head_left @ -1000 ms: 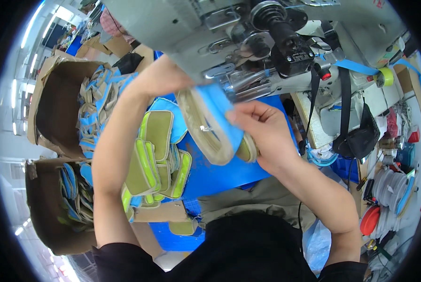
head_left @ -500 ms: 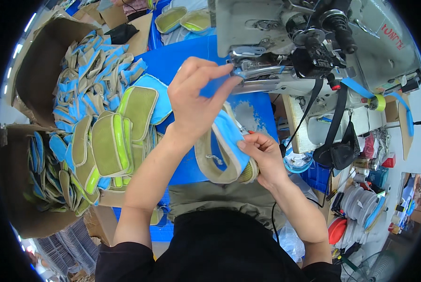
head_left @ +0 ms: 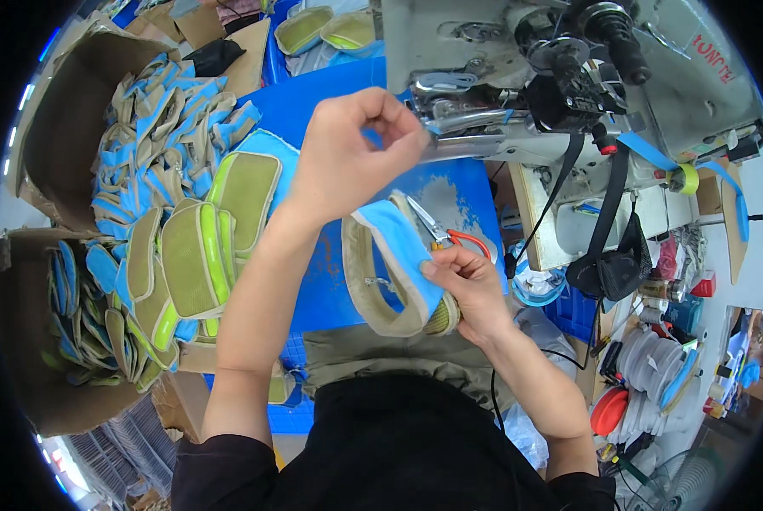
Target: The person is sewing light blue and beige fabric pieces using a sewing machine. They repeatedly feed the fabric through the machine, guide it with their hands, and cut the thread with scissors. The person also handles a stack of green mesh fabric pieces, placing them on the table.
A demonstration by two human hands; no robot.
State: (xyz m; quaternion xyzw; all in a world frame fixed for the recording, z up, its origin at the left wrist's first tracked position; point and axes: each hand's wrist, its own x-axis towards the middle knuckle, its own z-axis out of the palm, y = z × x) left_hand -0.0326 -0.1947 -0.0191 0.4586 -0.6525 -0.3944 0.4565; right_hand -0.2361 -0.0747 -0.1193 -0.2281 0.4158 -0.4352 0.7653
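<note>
My right hand [head_left: 471, 289] pinches a blue and beige fabric loop [head_left: 403, 264] between thumb and fingers. It stands on edge with its opening toward me, and a small metal zipper pull [head_left: 377, 281] hangs inside. Just beyond that hand are scissors [head_left: 433, 223] with red handles; whether my fingers touch them I cannot tell. My left hand [head_left: 356, 153] is raised by the sewing machine's metal tape guide [head_left: 467, 121], its thumb and fingers curled together beside a small blue strip end. What those fingertips hold, if anything, is hidden.
The sewing machine [head_left: 569, 94] fills the far right, with blue tape [head_left: 650, 153] hanging off it. At left, one cardboard box [head_left: 58, 119] has blue-beige strips beside it; another cardboard box [head_left: 24, 341] holds fabric pieces. Green mesh panels [head_left: 196, 251] are stacked on the blue tabletop [head_left: 330, 289].
My left hand's fingers have drawn closer together near the guide. My right hand has shifted the fabric loop slightly left, and more of the scissors now shows.
</note>
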